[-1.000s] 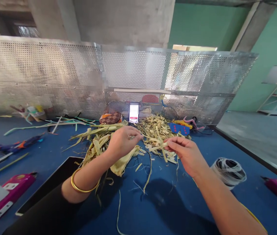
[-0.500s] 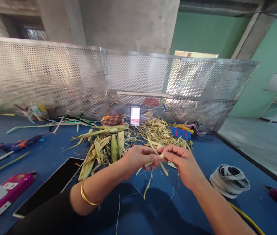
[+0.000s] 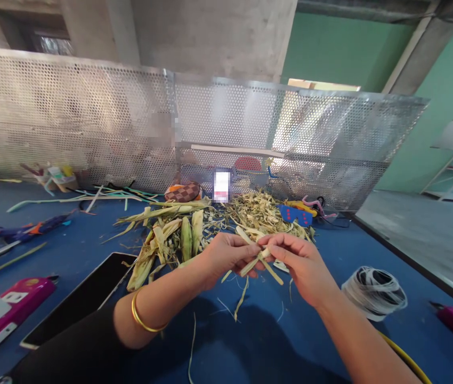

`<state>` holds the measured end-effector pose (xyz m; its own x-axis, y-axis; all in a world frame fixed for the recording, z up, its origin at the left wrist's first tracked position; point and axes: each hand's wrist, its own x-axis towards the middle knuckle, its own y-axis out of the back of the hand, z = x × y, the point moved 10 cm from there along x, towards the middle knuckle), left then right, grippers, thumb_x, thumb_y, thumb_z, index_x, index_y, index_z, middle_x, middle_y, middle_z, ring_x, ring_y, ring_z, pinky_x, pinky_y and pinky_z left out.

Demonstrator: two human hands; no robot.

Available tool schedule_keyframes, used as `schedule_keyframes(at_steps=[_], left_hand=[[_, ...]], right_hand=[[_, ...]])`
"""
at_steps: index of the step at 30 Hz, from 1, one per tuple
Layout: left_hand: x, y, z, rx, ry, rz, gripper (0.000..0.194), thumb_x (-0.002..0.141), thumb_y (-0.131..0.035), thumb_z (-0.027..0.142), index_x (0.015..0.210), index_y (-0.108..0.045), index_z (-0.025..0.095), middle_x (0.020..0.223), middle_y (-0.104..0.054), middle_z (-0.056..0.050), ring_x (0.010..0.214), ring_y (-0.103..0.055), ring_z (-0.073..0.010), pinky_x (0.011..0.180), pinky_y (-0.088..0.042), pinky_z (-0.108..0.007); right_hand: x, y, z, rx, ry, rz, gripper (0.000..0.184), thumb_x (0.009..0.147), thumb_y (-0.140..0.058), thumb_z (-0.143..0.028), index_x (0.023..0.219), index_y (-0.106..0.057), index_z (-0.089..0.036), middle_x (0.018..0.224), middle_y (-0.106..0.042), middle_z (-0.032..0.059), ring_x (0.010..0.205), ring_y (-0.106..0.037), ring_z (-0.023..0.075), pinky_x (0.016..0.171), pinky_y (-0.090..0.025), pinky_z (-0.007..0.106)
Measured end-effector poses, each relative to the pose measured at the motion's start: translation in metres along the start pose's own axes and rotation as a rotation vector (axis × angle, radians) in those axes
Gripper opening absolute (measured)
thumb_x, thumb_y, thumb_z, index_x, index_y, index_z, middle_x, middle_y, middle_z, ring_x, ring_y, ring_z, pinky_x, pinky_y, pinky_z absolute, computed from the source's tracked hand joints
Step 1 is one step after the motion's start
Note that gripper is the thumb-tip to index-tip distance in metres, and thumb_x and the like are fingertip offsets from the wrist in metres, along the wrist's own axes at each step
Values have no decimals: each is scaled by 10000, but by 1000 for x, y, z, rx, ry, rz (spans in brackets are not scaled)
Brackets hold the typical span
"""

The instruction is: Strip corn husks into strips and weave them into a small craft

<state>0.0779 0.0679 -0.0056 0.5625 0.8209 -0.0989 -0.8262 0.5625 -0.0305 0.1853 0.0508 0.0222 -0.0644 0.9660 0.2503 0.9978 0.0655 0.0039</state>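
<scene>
Pale corn husk strips [image 3: 272,272] cross between my two hands above the blue table [image 3: 226,352]. My left hand [image 3: 226,256], with a gold bangle on the wrist, is closed on them between thumb and fingers. My right hand [image 3: 296,261] pinches the same strips at a small pale knot or fold [image 3: 265,253]. Behind my left hand lies a heap of larger husk leaves [image 3: 166,240], some greenish. A pile of shredded husk [image 3: 258,210] sits beyond my right hand. Loose thin strips [image 3: 242,298] lie on the table below.
A dark tablet [image 3: 82,298] and a magenta power strip [image 3: 14,304] lie left. A glue gun [image 3: 30,229] is farther back. To the right stands a roll of clear wrapped cord [image 3: 374,293]. A blurred bright screen [image 3: 221,185] leans before a perforated metal panel [image 3: 226,117].
The husk strips have turned slightly between my fingers, and a wider upper end now shows above my left hand. Both hands stay nearly in place; the view has tilted a little.
</scene>
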Motion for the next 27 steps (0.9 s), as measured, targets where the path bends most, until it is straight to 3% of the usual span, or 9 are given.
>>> schedule_keyframes(at_steps=[5, 10, 13, 18, 22, 27], left_hand=[[4, -1, -4, 36, -11, 32, 341, 710, -644, 473, 768, -673, 139, 711, -697, -55, 562, -626, -127, 539, -451, -230], [0, 26, 24, 205, -105, 190, 440, 743, -577, 536, 964, -661, 165, 827, -685, -61, 617, -611, -123, 488, -424, -205], [-2, 21, 26, 307, -73, 83, 393, 700, -628, 517, 859, -689, 163, 784, -672, -47, 596, -593, -118, 459, -404, -197], [-6, -10, -9, 250, 120, -258, 277, 671, -673, 426, 743, -675, 159, 701, -682, -31, 574, -611, -117, 503, -420, -208], [-3, -14, -17, 184, 129, -268, 244, 673, -659, 358, 823, -663, 165, 759, -701, -37, 630, -640, -133, 525, -429, -217], [-2, -15, -9, 267, 38, -267, 184, 680, -662, 336, 741, -674, 163, 712, -680, -17, 645, -618, -117, 530, -418, -202]], right_hand=[[3, 7, -4, -62, 52, 25, 123, 723, -650, -296, 659, -619, -196, 755, -586, 5, 695, -513, 143, 664, -409, 283], [1, -1, -19, -203, 128, -146, 144, 772, -611, -279, 656, -586, -197, 730, -548, -4, 708, -497, 140, 662, -386, 282], [-5, -16, -23, -329, 163, -310, 148, 789, -598, -266, 659, -580, -197, 737, -529, -3, 696, -492, 135, 645, -385, 283], [-10, -29, -22, -448, 201, -414, 160, 810, -575, -245, 658, -556, -197, 761, -537, 7, 704, -503, 137, 658, -394, 293], [-8, -28, -19, -423, 186, -420, 149, 822, -555, -245, 682, -560, -195, 796, -547, 16, 729, -512, 141, 667, -395, 294], [-5, -23, -18, -401, 184, -388, 141, 820, -552, -233, 685, -562, -193, 800, -542, 14, 729, -506, 137, 669, -390, 288]])
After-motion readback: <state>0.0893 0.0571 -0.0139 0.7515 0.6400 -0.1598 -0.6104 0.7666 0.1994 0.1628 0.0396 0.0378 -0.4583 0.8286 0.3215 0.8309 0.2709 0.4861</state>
